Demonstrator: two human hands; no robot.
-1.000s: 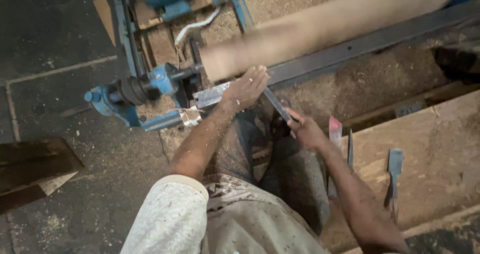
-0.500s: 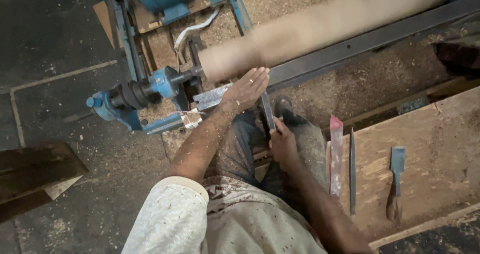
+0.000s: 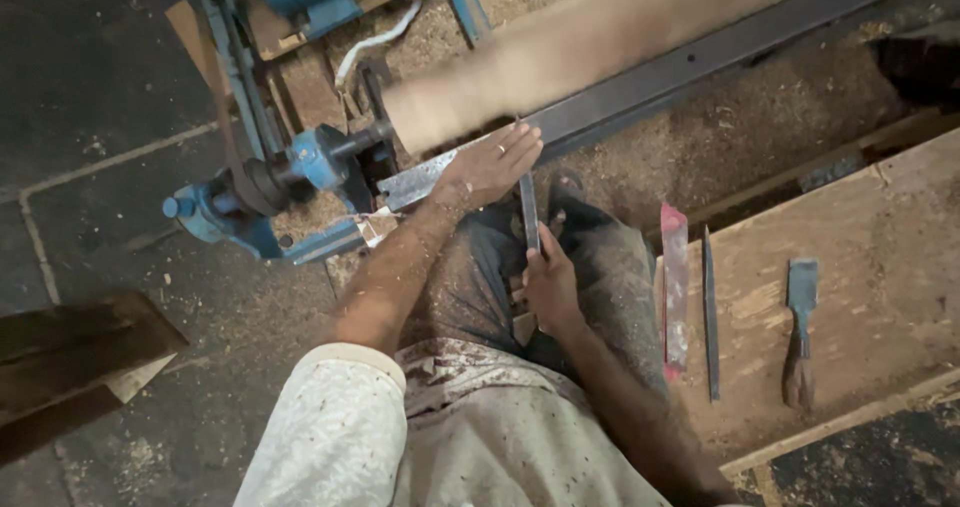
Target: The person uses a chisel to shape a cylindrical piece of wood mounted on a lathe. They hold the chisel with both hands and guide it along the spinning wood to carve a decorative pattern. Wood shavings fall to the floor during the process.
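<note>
Bracing a long steel chisel (image 3: 528,212) toward the blurred wooden cylinder (image 3: 600,42), the left hand (image 3: 490,167) lies flat on the blade, fingers extended, while the right hand (image 3: 550,287) grips the handle end. Stiff, heavy; hold both ends.

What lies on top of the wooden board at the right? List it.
On the wooden board lie a red-wrapped flat piece, a thin dark metal file and a wide-bladed chisel, side by side with sawdust. The board's near corner is hidden by the right forearm.
</note>
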